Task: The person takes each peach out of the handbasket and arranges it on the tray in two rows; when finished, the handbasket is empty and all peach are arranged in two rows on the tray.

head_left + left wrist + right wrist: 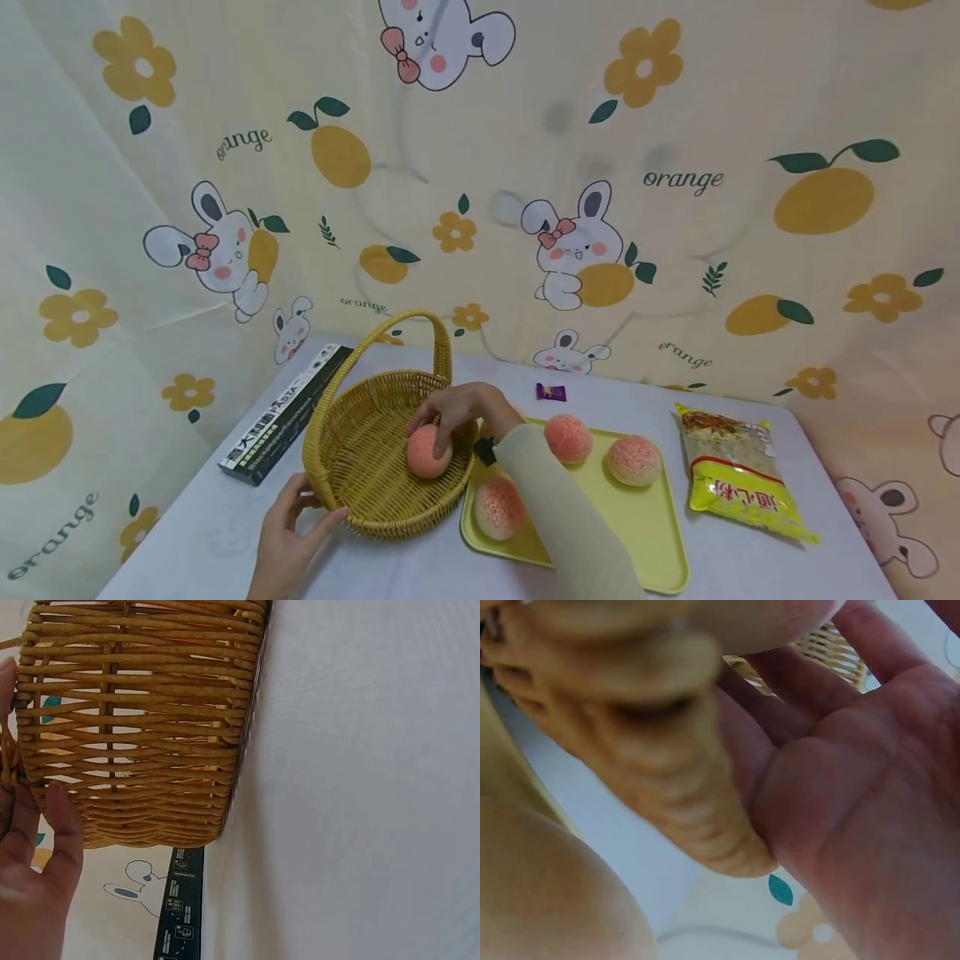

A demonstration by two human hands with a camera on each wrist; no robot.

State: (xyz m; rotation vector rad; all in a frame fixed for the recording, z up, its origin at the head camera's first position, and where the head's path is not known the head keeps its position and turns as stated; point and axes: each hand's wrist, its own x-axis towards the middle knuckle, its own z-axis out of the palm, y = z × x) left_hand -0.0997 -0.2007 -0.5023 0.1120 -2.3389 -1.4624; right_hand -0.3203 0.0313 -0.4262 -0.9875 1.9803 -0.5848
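Observation:
A woven wicker basket point(390, 517) with a tall arched handle stands on the table. My left hand point(294, 527) grips its rim near the foot of the handle; in the left wrist view the fingers of the left hand point(45, 859) lie against the weave. Reaching over the basket's right side, my right hand point(453, 410) holds a round pink bun point(429, 452) from above, inside the basket. In the right wrist view, the bun's pale underside point(761, 622) shows beside the curled fingers, and the basket rim point(667, 772) is close to the palm.
Right of the basket, a yellow tray point(645, 550) carries a pink bun point(498, 508) at its near left and two more behind, partly beyond my sleeve. A black pasta box point(288, 412) lies left, a small purple packet point(551, 392) behind, and a yellow noodle bag point(738, 475) at right.

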